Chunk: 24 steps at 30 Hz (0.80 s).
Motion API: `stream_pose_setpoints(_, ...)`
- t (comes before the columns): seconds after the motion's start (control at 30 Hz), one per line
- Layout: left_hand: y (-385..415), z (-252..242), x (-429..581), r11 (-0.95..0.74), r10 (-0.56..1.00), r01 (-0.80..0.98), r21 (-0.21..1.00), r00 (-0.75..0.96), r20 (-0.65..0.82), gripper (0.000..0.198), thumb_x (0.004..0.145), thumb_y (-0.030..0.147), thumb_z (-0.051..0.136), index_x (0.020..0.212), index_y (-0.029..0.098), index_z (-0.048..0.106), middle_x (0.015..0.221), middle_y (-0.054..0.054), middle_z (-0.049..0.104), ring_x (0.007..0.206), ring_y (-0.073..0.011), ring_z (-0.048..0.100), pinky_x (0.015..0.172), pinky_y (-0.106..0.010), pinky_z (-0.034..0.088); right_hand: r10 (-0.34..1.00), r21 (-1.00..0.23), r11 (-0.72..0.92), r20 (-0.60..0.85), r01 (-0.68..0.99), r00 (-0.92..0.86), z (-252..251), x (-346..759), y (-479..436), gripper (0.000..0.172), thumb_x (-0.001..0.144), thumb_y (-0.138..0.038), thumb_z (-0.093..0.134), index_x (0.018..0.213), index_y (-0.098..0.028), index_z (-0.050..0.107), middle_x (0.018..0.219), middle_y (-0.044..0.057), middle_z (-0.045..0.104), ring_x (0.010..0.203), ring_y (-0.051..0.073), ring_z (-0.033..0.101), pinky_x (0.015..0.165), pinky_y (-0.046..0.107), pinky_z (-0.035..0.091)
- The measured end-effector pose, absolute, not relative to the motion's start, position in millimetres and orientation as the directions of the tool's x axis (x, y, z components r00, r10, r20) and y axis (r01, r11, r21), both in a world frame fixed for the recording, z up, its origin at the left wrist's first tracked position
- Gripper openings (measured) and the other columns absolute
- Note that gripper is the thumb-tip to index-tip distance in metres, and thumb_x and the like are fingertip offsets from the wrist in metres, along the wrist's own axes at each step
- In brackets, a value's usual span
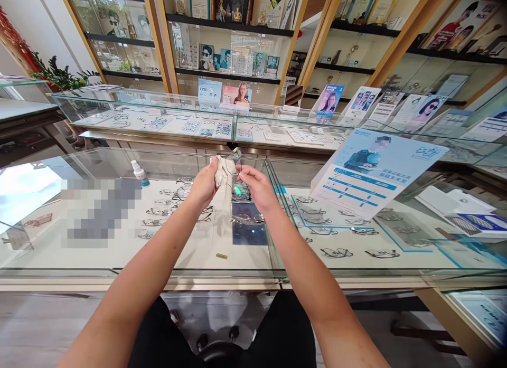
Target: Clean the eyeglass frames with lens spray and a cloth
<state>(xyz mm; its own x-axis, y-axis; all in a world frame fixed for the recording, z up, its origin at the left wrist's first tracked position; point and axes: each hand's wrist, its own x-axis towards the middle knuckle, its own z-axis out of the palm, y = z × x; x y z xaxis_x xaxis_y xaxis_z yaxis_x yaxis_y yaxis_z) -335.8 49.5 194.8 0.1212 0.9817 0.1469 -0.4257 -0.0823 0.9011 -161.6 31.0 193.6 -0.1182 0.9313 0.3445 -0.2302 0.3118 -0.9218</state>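
Above the glass display counter [198, 257], my left hand [205, 184] is closed on a cream-coloured cloth [224, 173]. The cloth is bunched around one side of a pair of glasses [236, 158], and part of it hangs down. My right hand [256, 184] pinches the thin dark frame of the same glasses from the right side. One lens shows between the two hands; the cloth covers the rest. Beneath the hands, several pairs of glasses lie in rows inside the counter, one of them [247, 219] by a dark blue panel.
A small white spray bottle [139, 173] stands on the counter to the left, beside a blurred grey patch. At right, a large tilted leaflet [374, 170] stands near an open white box [461, 207]. Another glass showcase [174, 122] runs along the back, before shelves.
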Motion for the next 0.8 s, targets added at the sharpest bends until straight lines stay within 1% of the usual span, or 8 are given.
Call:
stream_pose_setpoints(0.1, 51.2, 195.2, -336.8, -0.083, 0.979, -0.427, 0.901, 0.136, 0.155, 0.067, 0.087, 0.082, 0.078, 0.101, 0.016, 0.081, 0.089, -0.012, 0.082, 0.101, -0.0303, 0.079, 0.089, -0.038, 0.062, 0.935, -0.928, 0.282, 0.323, -0.245, -0.146, 192.7, -163.7, 30.6, 0.027, 0.077, -0.049, 0.089, 0.073, -0.025, 0.076, 0.121, 0.006, 0.079, 0.134, 0.029, 0.064, 0.114, 0.039, 0.046)
stream_pose_setpoints(0.17, 52.2, 194.2, -337.8, -0.085, 0.978, -0.418, 0.905, 0.141, 0.157, 0.069, 0.084, 0.083, 0.080, 0.099, 0.015, 0.081, 0.090, -0.012, 0.082, 0.104, -0.0315, 0.079, 0.091, -0.039, 0.062, 0.935, -0.928, 0.282, 0.323, -0.245, -0.148, 193.0, -163.5, 30.0, 0.025, 0.078, -0.047, 0.088, 0.072, -0.025, 0.076, 0.114, 0.005, 0.077, 0.127, 0.027, 0.065, 0.111, 0.037, 0.046)
stream_pose_setpoints(0.3, 51.8, 194.2, -341.5, -0.102, 0.959, -0.412, 0.905, 0.201, 0.200, 0.068, 0.082, 0.081, 0.084, 0.099, 0.015, 0.081, 0.089, -0.011, 0.081, 0.103, -0.0298, 0.078, 0.091, -0.038, 0.061, 0.937, -0.934, 0.270, 0.311, -0.234, -0.159, 194.4, -161.8, 28.6, 0.025, 0.078, -0.047, 0.088, 0.074, -0.025, 0.077, 0.095, 0.002, 0.067, 0.096, 0.020, 0.062, 0.090, 0.032, 0.047)
stream_pose_setpoints(0.4, 48.8, 196.6, -343.7, -0.134, 0.933, -0.387, 0.912, 0.260, 0.247, 0.064, 0.081, 0.077, 0.087, 0.096, 0.015, 0.080, 0.084, -0.009, 0.079, 0.091, -0.0249, 0.076, 0.083, -0.034, 0.060, 0.943, -0.936, 0.235, 0.284, -0.261, -0.173, 195.3, -161.9, 27.5, 0.028, 0.077, -0.050, 0.090, 0.075, -0.025, 0.076, 0.087, 0.000, 0.064, 0.082, 0.017, 0.055, 0.078, 0.031, 0.044)
stream_pose_setpoints(0.5, 45.2, 199.2, -344.7, -0.150, 0.924, -0.361, 0.921, 0.280, 0.260, 0.062, 0.077, 0.074, 0.092, 0.092, 0.015, 0.080, 0.077, -0.005, 0.075, 0.073, -0.0173, 0.068, 0.071, -0.029, 0.055, 0.939, -0.933, 0.259, 0.304, -0.252, -0.162, 195.9, -162.5, 26.6, 0.032, 0.076, -0.052, 0.091, 0.074, -0.025, 0.075, 0.085, -0.001, 0.064, 0.081, 0.016, 0.054, 0.077, 0.030, 0.044)
stream_pose_setpoints(0.6, 42.4, 201.5, -344.7, -0.147, 0.932, -0.352, 0.924, 0.264, 0.249, 0.057, 0.072, 0.066, 0.099, 0.089, 0.015, 0.080, 0.074, -0.002, 0.072, 0.064, -0.0125, 0.061, 0.065, -0.025, 0.049, 0.933, -0.935, 0.279, 0.318, -0.218, -0.169, 196.4, -162.4, 25.7, 0.034, 0.078, -0.054, 0.091, 0.075, -0.025, 0.074, 0.082, -0.001, 0.062, 0.080, 0.016, 0.053, 0.076, 0.031, 0.044)
stream_pose_setpoints(0.67, 40.7, 203.4, -344.2, -0.138, 0.936, -0.362, 0.922, 0.256, 0.240, 0.053, 0.069, 0.058, 0.103, 0.090, 0.015, 0.080, 0.076, -0.003, 0.074, 0.065, -0.0126, 0.062, 0.064, -0.025, 0.049, 0.932, -0.938, 0.280, 0.317, -0.206, -0.177, 196.8, -161.8, 25.3, 0.035, 0.080, -0.055, 0.090, 0.075, -0.025, 0.074, 0.082, -0.001, 0.062, 0.080, 0.017, 0.053, 0.076, 0.031, 0.045)
stream_pose_setpoints(0.8, 37.5, 207.0, -342.6, -0.100, 0.942, -0.389, 0.916, 0.260, 0.213, 0.056, 0.063, 0.046, 0.107, 0.102, 0.014, 0.083, 0.087, -0.007, 0.081, 0.073, -0.0171, 0.071, 0.071, -0.029, 0.054, 0.927, -0.936, 0.282, 0.323, -0.212, -0.193, 197.3, -160.5, 25.6, 0.034, 0.080, -0.055, 0.091, 0.075, -0.025, 0.076, 0.085, 0.000, 0.065, 0.082, 0.017, 0.057, 0.077, 0.031, 0.047)
